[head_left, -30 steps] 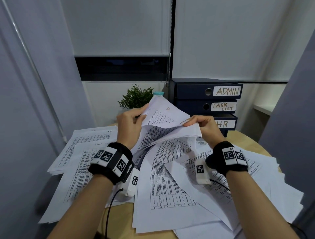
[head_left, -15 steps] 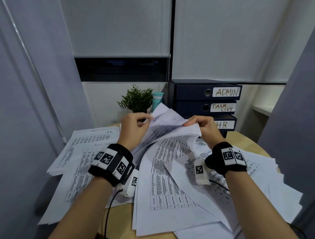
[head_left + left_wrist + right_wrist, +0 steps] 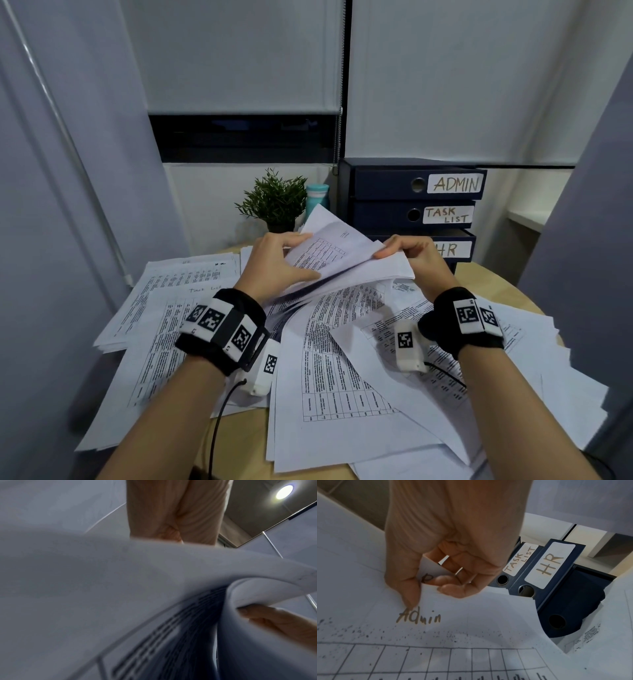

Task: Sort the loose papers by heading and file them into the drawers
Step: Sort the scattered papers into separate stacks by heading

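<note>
Both hands hold a bundle of printed papers [image 3: 346,260] up over the table, in front of the drawers. My left hand [image 3: 277,260] grips the bundle's left side, and its thumb lifts the top sheet. My right hand [image 3: 407,251] pinches the right corner; in the right wrist view the right hand [image 3: 447,563] holds sheets, and the front sheet [image 3: 471,615] is headed "Admin". The left wrist view shows curled papers [image 3: 120,581] and one fingertip [image 3: 257,615]. The dark blue drawer unit has an ADMIN drawer [image 3: 387,183], a TASK LIST drawer [image 3: 383,214] and an HR drawer [image 3: 452,248], the HR one pulled slightly out.
Loose printed sheets [image 3: 342,394] cover the round wooden table [image 3: 486,274], with a neater pile [image 3: 178,284] at the left. A small potted plant [image 3: 274,202] and a teal bottle [image 3: 317,200] stand behind. Grey partitions close in both sides.
My left hand has leafed through the bundle: the sheet lifted a second ago came down and another sheet is lifted now. My right hand has kept its pinch on the corner.
</note>
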A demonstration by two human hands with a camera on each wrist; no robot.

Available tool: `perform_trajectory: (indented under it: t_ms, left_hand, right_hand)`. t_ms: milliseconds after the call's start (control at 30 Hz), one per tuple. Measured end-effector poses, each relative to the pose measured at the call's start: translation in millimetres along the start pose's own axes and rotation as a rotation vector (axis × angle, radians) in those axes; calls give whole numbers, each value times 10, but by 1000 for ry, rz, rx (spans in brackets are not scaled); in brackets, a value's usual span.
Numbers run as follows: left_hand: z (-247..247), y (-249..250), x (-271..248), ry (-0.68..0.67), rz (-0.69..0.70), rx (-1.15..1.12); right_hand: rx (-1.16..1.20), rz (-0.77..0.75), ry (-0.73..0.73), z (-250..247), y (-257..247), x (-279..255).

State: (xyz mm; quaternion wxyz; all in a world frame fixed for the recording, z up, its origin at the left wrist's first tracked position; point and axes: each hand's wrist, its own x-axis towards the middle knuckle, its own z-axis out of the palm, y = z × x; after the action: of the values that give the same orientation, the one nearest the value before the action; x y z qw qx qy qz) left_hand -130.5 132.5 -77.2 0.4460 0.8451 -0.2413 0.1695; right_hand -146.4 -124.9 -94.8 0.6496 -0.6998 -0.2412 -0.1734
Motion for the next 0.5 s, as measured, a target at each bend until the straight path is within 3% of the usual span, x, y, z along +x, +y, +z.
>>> perform_trajectory:
  t_ms: [300,500]
  left_hand:
    - [5,82,-59,-104,-4,-13]
    - [-1,15,-22,-307,-77,67]
  right_hand:
    - [-9,12,-10,-54,-44,-71]
    - [-17,2,-19,-74,-10,-57]
